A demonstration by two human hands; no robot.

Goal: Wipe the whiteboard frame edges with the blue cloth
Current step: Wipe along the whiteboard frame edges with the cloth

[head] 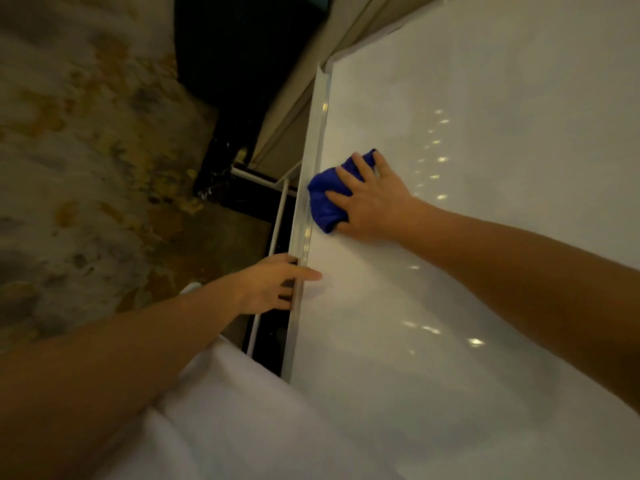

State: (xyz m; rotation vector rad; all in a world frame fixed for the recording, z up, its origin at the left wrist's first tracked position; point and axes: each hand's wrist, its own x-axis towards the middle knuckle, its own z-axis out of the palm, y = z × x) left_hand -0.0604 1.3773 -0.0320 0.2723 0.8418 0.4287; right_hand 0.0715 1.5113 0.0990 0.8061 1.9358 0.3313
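Observation:
The whiteboard (467,237) fills the right half of the view, its glossy white face catching small light reflections. Its pale metal frame edge (317,133) runs from the upper middle down toward my body. My right hand (372,202) presses a bunched blue cloth (323,200) against the board, the cloth touching the frame edge. Lower on the same edge, my left hand (273,285) grips the frame, thumb on the board face and fingers wrapped behind.
A white stand rail (277,223) runs behind the frame edge. A patterned carpet (79,140) covers the floor at left. A dark piece of furniture (242,64) stands beyond the board's corner. My white clothing (225,410) shows at the bottom.

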